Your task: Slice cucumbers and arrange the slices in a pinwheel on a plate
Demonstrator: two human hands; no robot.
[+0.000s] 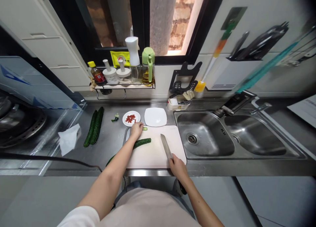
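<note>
Green cucumber lies on the board at lower centre; right hand grips a knife; whether left hand pinches anything, I cannot tell.

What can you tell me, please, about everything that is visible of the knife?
The knife has a long, fairly straight, silvery blade that looks like metal, and a dark handle whose end shows below the right hand gripping it. The blade points away from the person, slanting slightly left, over the right part of the pale cutting board, apart from the cut cucumber. Whether the blade touches the board is unclear.
</note>
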